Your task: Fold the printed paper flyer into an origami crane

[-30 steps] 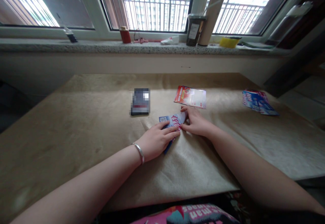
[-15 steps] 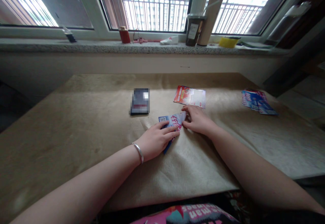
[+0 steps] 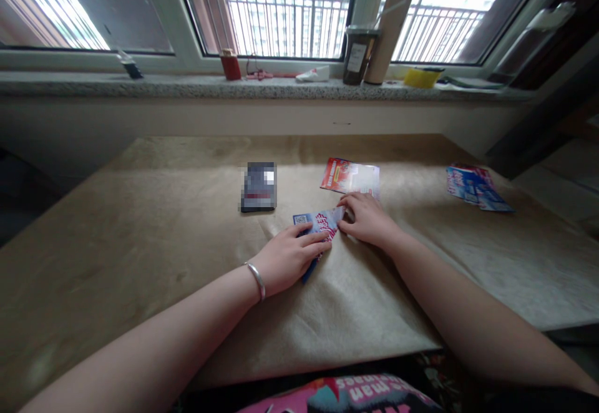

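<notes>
My left hand [image 3: 287, 257], a silver bangle on its wrist, lies flat on a folded blue and red printed paper [image 3: 319, 224] and presses it onto the tan cloth-covered table [image 3: 140, 226]. My right hand [image 3: 367, 218] pinches the paper's far right corner with curled fingers. A red and white leaflet [image 3: 350, 178] lies just beyond my right hand. To the left of it a dark booklet [image 3: 259, 186] rests flat.
More blue and red leaflets [image 3: 475, 188] lie near the table's right edge. On the stone window sill [image 3: 187, 87] stand a red can [image 3: 231, 63], a dark jar [image 3: 356, 56], a cardboard tube [image 3: 392, 23] and yellow tape [image 3: 422, 77].
My right hand has shifted slightly along the folded paper's right corner. My left hand has stayed pressed on the paper.
</notes>
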`<state>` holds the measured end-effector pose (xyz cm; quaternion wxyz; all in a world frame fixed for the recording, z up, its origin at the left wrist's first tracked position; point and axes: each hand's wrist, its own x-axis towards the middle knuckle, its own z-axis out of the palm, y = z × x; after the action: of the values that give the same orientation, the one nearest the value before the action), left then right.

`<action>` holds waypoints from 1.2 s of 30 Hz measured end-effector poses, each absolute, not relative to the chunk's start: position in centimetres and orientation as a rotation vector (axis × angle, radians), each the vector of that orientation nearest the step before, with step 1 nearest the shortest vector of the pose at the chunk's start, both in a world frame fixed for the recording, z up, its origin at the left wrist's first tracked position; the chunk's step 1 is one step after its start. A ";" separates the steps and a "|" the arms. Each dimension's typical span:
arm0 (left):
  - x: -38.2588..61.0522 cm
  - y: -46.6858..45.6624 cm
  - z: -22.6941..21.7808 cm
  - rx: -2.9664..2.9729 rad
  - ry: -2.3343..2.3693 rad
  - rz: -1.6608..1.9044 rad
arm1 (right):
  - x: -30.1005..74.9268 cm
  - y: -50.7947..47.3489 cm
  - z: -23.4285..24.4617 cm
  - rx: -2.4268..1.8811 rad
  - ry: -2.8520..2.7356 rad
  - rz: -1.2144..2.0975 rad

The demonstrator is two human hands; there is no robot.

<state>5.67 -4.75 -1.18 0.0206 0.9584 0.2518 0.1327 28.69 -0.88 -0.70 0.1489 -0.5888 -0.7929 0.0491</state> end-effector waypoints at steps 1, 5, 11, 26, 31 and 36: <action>5.7 -4.7 -1.2 2.969 0.778 0.413 | 28.7 -0.9 -0.7 -1.706 -2.269 0.128; 5.7 -4.8 -1.0 2.959 0.763 0.419 | 28.8 -0.9 -0.8 -1.733 -2.221 0.079; 5.7 -4.8 -1.0 2.954 0.792 0.407 | 29.0 -0.7 -0.8 -1.760 -2.213 0.045; 5.9 -5.0 -0.7 2.914 0.821 0.385 | 29.5 -0.2 -0.9 -1.886 -2.089 0.025; 5.9 -5.1 -0.8 2.916 0.831 0.391 | 29.5 -0.1 -0.6 -1.919 -2.090 0.070; 5.8 -5.1 -0.8 2.908 0.825 0.411 | 29.5 -0.1 -0.4 -1.939 -2.093 0.075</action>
<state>5.83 -5.06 -0.82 0.0454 0.9523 0.2703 0.1345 29.49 -0.09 -0.45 0.1431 -0.6724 -0.7258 0.0261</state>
